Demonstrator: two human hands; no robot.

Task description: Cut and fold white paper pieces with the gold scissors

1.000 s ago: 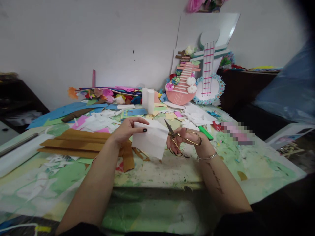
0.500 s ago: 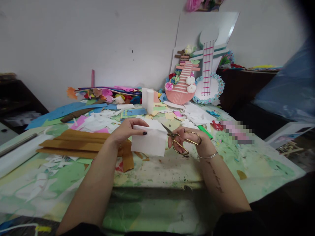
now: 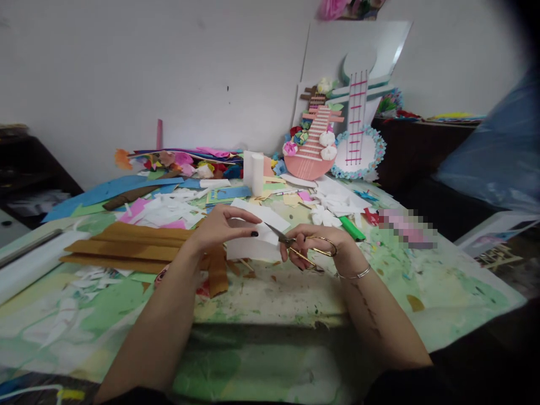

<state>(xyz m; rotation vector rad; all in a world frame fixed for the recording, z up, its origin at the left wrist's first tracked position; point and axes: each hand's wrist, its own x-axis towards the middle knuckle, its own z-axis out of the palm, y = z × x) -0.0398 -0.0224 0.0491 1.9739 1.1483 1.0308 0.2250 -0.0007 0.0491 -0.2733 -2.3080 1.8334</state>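
The left grip [image 3: 219, 229] is closed in a pinch on a thin white paper sheet [image 3: 253, 251], its middle partly hidden by the fingers; the sheet shows above and below this grip. The right grip [image 3: 311, 242] is curled through the looped handles of gold-handled metal scissors [image 3: 288, 241], covering part of them; the blades point leftward and away, their tip just beside the left fingertips, their opening hard to make out. Left of the left grip lies folded mustard-brown material [image 3: 122, 247], partly behind the forearm. Lettering on the right forearm [image 3: 368, 306] is unreadable.
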